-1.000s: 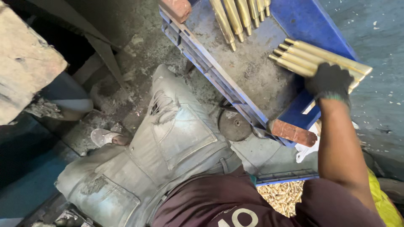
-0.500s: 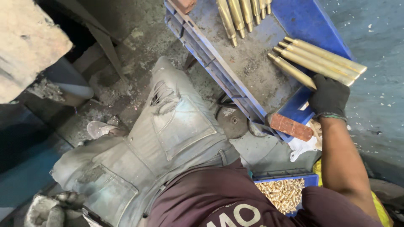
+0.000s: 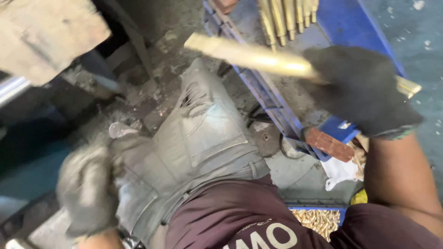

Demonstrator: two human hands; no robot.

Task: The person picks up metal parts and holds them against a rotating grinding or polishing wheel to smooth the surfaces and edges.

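Note:
My right hand (image 3: 360, 90), in a black glove, grips a long brass rod (image 3: 249, 55) that points left and slightly up, lifted over the blue tray (image 3: 350, 27). Its far end sticks out past the glove at the right. More brass rods (image 3: 284, 14) lie in a row at the top of the tray. My left hand (image 3: 87, 189), in a dirty grey glove, is blurred at the lower left beside my grey trouser leg (image 3: 198, 143); I cannot see anything in it, and its fingers look curled.
A rusty red brick (image 3: 327, 144) lies at the tray's near corner, with white rag (image 3: 341, 170) beside it. A blue bin of small brass pieces (image 3: 318, 220) sits by my waist. A wooden block (image 3: 46, 37) is at the upper left. The floor is grimy.
My right hand has picked one brass rod from the tray's pile and lifted it toward me. My left gloved hand has come into view at the lower left.

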